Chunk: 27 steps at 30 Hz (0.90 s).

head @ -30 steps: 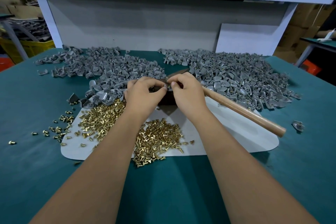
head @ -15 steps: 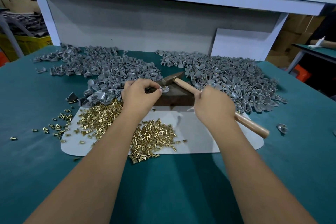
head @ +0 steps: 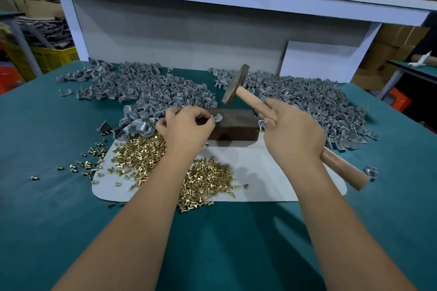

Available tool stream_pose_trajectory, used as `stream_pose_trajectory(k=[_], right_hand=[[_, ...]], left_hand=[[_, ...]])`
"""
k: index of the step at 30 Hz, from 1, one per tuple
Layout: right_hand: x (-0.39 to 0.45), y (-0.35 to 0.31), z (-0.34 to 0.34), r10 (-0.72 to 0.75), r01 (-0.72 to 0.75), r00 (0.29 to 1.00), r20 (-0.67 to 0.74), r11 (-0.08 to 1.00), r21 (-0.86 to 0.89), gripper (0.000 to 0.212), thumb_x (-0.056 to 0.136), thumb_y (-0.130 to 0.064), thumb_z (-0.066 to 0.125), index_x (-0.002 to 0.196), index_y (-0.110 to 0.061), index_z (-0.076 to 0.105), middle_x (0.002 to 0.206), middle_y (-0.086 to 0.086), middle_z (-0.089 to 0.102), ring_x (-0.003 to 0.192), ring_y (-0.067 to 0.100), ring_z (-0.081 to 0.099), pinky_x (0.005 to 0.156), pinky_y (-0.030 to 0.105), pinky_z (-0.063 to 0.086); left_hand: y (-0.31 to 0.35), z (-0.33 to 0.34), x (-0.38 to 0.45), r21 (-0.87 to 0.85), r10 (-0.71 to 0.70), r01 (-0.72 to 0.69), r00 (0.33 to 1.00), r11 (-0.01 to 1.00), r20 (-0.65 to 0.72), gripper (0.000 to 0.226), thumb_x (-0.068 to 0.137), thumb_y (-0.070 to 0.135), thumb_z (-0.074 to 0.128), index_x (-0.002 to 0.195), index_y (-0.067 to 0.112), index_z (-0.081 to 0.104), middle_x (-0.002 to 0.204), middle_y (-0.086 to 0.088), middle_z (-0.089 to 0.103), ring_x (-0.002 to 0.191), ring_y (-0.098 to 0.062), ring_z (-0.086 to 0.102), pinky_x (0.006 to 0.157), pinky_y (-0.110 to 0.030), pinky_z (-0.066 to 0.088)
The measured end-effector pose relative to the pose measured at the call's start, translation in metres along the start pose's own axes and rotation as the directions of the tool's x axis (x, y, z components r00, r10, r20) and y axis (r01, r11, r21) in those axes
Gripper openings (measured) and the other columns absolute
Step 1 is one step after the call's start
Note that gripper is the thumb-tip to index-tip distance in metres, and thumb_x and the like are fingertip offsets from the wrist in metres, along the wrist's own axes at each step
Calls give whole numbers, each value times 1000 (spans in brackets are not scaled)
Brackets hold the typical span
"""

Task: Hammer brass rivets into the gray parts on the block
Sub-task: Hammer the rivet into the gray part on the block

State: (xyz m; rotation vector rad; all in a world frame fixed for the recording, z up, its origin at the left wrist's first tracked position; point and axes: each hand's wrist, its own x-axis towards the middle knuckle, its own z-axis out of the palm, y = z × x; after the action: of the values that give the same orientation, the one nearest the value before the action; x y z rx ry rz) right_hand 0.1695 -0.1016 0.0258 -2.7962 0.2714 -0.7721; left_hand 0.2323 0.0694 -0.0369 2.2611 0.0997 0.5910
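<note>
A: Where is the hammer (head: 238, 88) compared with half a second back?

B: Up. Its head then lay low, almost on the block (head: 233, 125); now it is raised and tilted above the block's far edge. The right hand (head: 292, 129) has its fingers wrapped around the wooden handle, with the index finger lying along it, and the butt end sticks out behind the wrist.

A: And a second ago?

B: Both hands were together at the block, and the hammer lay loose with nobody gripping it. So the setting of the piece looks finished, and I judge this to be the wind-up for a blow.

A: Where is the workpiece?

B: A gray part (head: 218, 117) sits on the block's top at its left end. The left hand (head: 186, 125) pinches it at that edge, and there is a glint of brass under the curled fingers, probably spare rivets; I cannot tell how many.

A: Supplies?

B: The loose brass rivets (head: 142, 153) lie on the white mat (head: 272, 172) on the near side of the block, mostly to its left. Heaps of gray parts (head: 307, 101) spread behind the block and to both sides.

A: Risk?

B: The left fingertips are touching the part, so the blow has little margin.
</note>
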Motion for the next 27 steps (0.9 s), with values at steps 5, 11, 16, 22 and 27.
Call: stream_pose_trajectory(k=[5, 11, 16, 22, 27], right_hand=[[-16, 1, -1, -147, 141, 973, -180, 989, -51, 43, 91, -26, 60, 129, -44, 53, 89, -4, 61, 75, 23, 54, 56, 28, 24], [-30, 2, 9, -191, 175, 967, -166, 979, -104, 43, 90, -21, 61, 129, -38, 56, 87, -3, 62, 78, 24, 57, 57, 28, 26], [-35, 0, 8, -206, 184, 956, -210, 976, -119, 45, 81, -11, 71, 122, -29, 64, 76, 2, 59, 64, 27, 54, 53, 26, 23], [-40, -9, 8, -145, 135, 959, -245, 989, -58, 46, 80, -8, 71, 122, -26, 65, 74, 3, 59, 62, 25, 49, 53, 26, 24], [-43, -11, 9, -166, 146, 963, -214, 984, -105, 49, 80, -7, 70, 124, -25, 64, 75, 4, 59, 64, 27, 54, 54, 27, 26]], left_hand=[[0, -1, 0, 0, -13, 13, 1000, 1000, 3, 5, 83, 45, 69, 81, 40, 68, 95, 28, 50, 126, -12, 29, 85, -31, 8], [0, -1, -1, -17, -10, 10, 1000, 1000, -18, 11, 82, 43, 70, 73, 42, 65, 90, 30, 52, 126, -10, 30, 86, -33, 9], [-1, -1, -1, -63, 0, -2, 999, 998, -33, 15, 80, 41, 73, 69, 42, 64, 84, 32, 52, 125, -10, 32, 81, -29, 8], [-1, 0, 0, -54, -37, 36, 999, 998, -30, 7, 80, 42, 75, 75, 38, 72, 90, 29, 54, 128, -11, 31, 87, -31, 9], [-2, 1, -1, -70, -31, 29, 999, 997, -30, 6, 80, 43, 75, 77, 39, 71, 93, 28, 56, 127, -10, 32, 93, -34, 12]])
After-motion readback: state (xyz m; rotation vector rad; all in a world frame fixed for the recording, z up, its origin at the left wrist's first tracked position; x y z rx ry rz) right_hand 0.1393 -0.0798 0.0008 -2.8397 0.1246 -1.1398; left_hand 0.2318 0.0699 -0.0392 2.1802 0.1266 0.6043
